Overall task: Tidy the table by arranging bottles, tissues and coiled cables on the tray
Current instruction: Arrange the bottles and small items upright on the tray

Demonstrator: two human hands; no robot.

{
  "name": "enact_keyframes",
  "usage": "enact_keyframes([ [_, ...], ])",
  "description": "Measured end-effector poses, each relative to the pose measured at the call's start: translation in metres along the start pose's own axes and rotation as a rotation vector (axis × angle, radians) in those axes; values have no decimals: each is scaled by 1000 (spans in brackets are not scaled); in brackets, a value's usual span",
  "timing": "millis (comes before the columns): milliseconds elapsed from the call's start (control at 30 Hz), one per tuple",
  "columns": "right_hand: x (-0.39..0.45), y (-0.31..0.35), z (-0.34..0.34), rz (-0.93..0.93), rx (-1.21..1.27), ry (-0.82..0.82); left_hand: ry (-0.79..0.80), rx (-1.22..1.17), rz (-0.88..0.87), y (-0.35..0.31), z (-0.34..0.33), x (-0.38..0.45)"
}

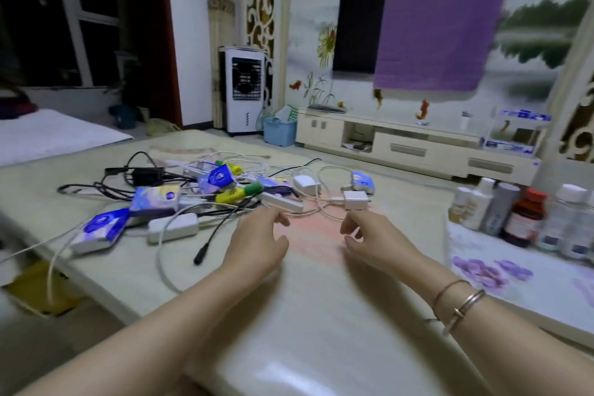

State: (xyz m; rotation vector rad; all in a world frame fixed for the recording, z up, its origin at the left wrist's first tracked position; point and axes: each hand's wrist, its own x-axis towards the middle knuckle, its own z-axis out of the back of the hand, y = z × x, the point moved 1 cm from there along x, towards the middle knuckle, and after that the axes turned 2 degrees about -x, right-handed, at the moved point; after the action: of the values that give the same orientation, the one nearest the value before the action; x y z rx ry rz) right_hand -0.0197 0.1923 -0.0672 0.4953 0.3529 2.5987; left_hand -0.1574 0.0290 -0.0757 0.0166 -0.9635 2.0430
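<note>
Both hands hover empty, fingers loosely curled: left hand [262, 235], right hand [369, 235]. White charger [355, 200] lies just beyond the right hand, cable [324, 214] trailing left; tray [514, 286] near right

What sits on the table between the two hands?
Between the left hand and right hand, the head view shows only bare table, tinted pink.

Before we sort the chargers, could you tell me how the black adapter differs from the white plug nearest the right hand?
The black adapter is dark and lies far left in the tangle; the white plug is pale, squarish and lies apart, just beyond the right hand. Its cable is white, the adapter's black. Both rest on the table, untouched.
</note>
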Motion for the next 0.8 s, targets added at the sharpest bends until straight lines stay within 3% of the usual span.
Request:
enact_keyframes([
  [300,51,47,-42,133,119,-45,-169,187,131,46,28,26],
  [600,89,45,-52,67,145,-133,-109,218,174,52,20,81],
  [800,98,41,-63,69,251,-146,-89,370,224,64,12,107],
])
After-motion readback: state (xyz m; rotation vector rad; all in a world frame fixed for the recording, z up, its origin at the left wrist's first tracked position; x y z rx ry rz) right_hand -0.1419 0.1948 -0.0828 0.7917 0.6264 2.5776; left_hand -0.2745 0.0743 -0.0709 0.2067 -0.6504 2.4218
